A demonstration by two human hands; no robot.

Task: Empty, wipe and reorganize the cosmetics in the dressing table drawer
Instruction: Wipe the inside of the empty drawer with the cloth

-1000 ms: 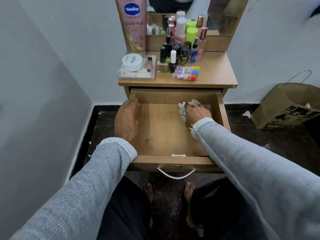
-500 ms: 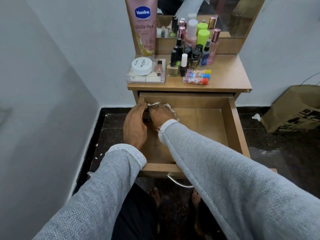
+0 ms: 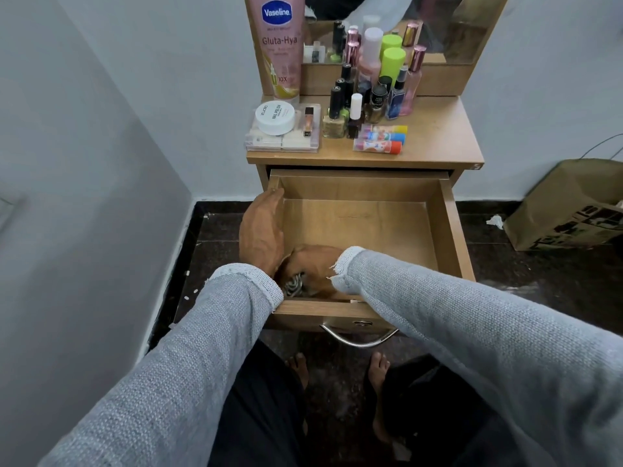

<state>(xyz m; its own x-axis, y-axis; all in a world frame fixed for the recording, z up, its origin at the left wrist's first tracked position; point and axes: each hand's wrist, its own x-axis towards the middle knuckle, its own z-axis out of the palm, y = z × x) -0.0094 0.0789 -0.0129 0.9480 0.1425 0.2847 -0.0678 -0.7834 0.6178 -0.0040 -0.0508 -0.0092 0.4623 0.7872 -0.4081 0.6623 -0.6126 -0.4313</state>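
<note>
The wooden drawer [image 3: 448, 230] of the dressing table stands pulled out, its inside bare. My right hand [image 3: 315, 264] is down in the drawer's near-left corner, pressing a crumpled pale cloth [image 3: 294, 286] against the bottom; only a bit of the cloth shows under the hand. My left hand [image 3: 261, 230] rests flat along the drawer's left wall, fingers pointing to the back. The cosmetics stand on the tabletop [image 3: 441, 136]: a pink Vaseline tube [image 3: 278, 45], a white jar [image 3: 274, 117] on a clear box [image 3: 283, 141], nail polish bottles [image 3: 350, 109], and lip balm sticks [image 3: 381, 139].
A mirror [image 3: 438, 25] rises behind the tabletop. The wall [image 3: 84, 163] closes in on the left. A brown paper bag [image 3: 573, 210] and a scrap of paper [image 3: 495, 221] lie on the dark floor to the right. My bare feet [image 3: 298, 369] are under the drawer handle [image 3: 357, 340].
My right hand carried the cloth from the drawer's back right, across to the back left, then toward me into the near-left corner. My left hand stayed on the left wall.
</note>
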